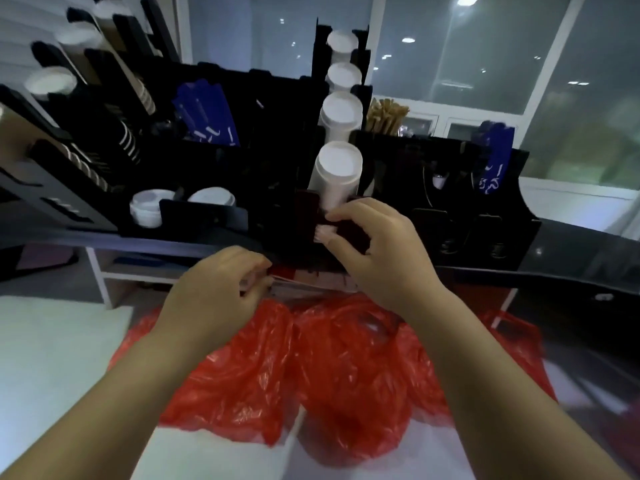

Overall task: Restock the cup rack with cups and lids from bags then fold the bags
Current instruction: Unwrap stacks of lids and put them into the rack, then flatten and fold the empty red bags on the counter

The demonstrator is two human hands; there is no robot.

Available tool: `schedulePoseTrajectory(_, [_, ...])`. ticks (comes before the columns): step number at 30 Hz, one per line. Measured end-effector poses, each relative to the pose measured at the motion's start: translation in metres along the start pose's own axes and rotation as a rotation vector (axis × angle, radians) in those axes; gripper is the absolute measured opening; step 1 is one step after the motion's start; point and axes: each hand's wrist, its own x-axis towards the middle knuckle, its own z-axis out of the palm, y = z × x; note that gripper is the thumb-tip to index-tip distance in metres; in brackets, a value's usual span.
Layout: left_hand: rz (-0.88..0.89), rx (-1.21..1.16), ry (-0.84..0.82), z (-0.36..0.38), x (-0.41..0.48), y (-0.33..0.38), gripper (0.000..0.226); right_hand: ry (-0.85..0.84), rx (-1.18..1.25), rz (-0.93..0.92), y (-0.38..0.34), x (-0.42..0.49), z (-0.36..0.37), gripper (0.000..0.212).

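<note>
A black cup rack [221, 84] spans the counter, with a centre column of white cup stacks [337, 168] lying in its slots. My right hand [377, 247] is at the foot of the lowest white stack, fingers pinched on a clear plastic sleeve end [323, 233] there. Lower and to the left, my left hand [214, 289] is closed on the same thin clear plastic near the counter's edge. Red plastic bags [329, 368] lie crumpled below both forearms. White lids [149, 206] sit in low compartments on the left.
Brown striped paper cups [131, 136] fill the slanted left slots. Blue packets [207, 112] stand in the middle and at the right [495, 157], with wooden stirrers [386, 116] behind. A white surface [52, 358] lies at the lower left. A glass wall is behind.
</note>
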Motion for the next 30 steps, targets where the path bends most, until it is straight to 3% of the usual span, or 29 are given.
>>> schedulePoseTrajectory(4, [-0.199, -0.039, -0.068, 0.012, -0.040, 0.004, 0.024, -0.076, 0.106, 0.078, 0.007, -0.039, 0.019, 0.026])
schedulePoseTrajectory(7, [-0.322, -0.085, -0.120, 0.022, -0.071, -0.004, 0.012, -0.165, 0.196, 0.198, 0.010, -0.065, 0.041, 0.018])
schedulePoseTrajectory(12, [-0.543, -0.101, -0.206, 0.037, -0.111, -0.034, 0.015, -0.349, 0.189, 0.370, 0.004, -0.091, 0.083, 0.021])
schedulePoseTrajectory(17, [-0.461, 0.069, -0.254, 0.049, -0.127, -0.078, 0.025, -0.516, 0.116, 0.542, 0.000, -0.097, 0.128, 0.046])
schedulePoseTrajectory(19, [-0.534, 0.120, -0.230, 0.053, -0.127, -0.093, 0.039, -0.560, 0.115, 0.628, -0.001, -0.098, 0.147, 0.065])
schedulePoseTrajectory(22, [-0.660, 0.080, -0.346, 0.055, -0.126, -0.111, 0.062, -0.614, 0.116, 0.700, -0.001, -0.101, 0.173, 0.084])
schedulePoseTrajectory(26, [-0.724, -0.043, -0.576, 0.058, -0.133, -0.130, 0.071, -0.749, 0.062, 0.735, -0.003, -0.106, 0.197, 0.080])
schedulePoseTrajectory(30, [-0.716, -0.084, -0.574, 0.061, -0.147, -0.147, 0.063, -0.770, -0.055, 0.745, -0.012, -0.110, 0.211, 0.085])
